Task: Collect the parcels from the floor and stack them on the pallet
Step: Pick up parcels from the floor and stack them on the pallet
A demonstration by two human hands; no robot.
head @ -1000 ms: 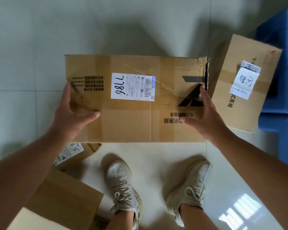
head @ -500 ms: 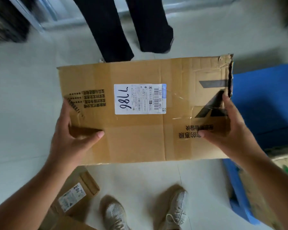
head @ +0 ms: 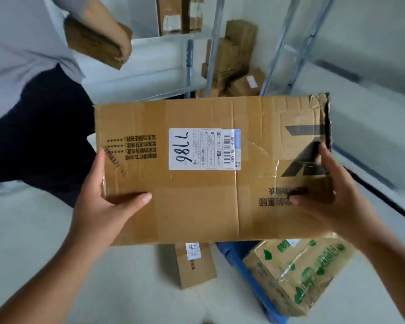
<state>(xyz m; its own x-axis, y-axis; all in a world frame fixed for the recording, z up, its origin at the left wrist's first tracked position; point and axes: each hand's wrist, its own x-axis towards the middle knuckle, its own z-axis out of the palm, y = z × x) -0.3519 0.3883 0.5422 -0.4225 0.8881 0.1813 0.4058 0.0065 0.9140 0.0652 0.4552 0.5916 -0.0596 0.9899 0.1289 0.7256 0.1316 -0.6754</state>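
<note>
While gripping parcel [head: 208, 169], both thumbs atop

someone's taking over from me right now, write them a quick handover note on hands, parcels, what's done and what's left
Left hand grips the left end of the large cardboard parcel, thumb on top. Right hand grips its torn right end.
The parcel, label reading 7786, is lifted off the floor and held level.
Blue pallet is low right, carrying a green-printed box.
Done: this parcel is picked up.
Left: set it on the pallet, then collect the small parcel lying on the floor beside the pallet.
Mind the other person close on the left, carrying a box.
</note>
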